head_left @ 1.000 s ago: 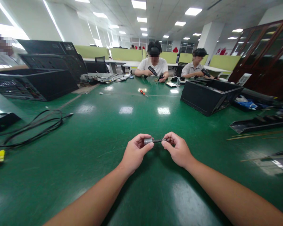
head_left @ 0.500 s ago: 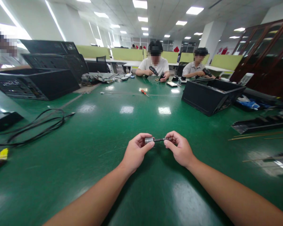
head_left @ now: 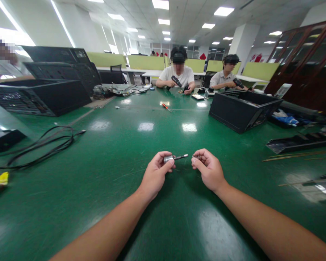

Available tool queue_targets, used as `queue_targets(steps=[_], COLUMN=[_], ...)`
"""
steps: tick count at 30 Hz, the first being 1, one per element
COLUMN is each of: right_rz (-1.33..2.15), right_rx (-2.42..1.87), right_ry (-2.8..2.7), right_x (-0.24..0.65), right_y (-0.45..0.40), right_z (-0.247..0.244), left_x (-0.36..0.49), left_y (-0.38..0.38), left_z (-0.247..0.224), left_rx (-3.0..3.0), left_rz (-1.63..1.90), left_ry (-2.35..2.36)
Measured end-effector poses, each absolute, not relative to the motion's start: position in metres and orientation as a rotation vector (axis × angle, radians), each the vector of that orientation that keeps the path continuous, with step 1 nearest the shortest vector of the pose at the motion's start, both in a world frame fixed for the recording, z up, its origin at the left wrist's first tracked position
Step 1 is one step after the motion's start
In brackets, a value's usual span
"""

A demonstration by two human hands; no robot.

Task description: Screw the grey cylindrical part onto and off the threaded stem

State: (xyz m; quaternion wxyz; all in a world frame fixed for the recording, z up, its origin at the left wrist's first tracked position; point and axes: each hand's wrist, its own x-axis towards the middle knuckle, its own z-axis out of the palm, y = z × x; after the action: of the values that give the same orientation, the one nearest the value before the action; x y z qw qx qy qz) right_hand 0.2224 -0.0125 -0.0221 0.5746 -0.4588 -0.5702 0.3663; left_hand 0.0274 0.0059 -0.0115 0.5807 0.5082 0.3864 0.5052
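Note:
Over the green tabletop, my left hand is closed around a silver metal cylinder with a thin dark shaft. The shaft points right and ends in a bright tip. My right hand pinches a small dark spring-like coil between thumb and fingers, partly covered by them. A short gap separates the shaft's tip from the coil. Both hands are raised near the middle of the view, palms facing each other.
A red screwdriver lies farther back. Black computer cases stand left and right. Black cables curl at the left, thin rods lie at the right. Two people across the table hold power drills.
The shaft and the coil have come apart; before, the coil sat on the shaft's right end. My left hand has tilted the shaft slightly upward, and my right hand has shifted a little right.

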Motion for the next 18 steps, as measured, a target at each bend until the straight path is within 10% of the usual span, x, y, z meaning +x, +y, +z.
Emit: queue_targets(steps=[18], right_rz=[0.911], right_rx=[-1.013], right_ry=[-1.408], right_x=[0.216], right_y=[-0.015], right_z=[-0.024], left_x=[0.025], left_y=[0.0], left_z=[-0.005], left_rx=[1.308], left_rz=[1.142], left_ry=[0.977])
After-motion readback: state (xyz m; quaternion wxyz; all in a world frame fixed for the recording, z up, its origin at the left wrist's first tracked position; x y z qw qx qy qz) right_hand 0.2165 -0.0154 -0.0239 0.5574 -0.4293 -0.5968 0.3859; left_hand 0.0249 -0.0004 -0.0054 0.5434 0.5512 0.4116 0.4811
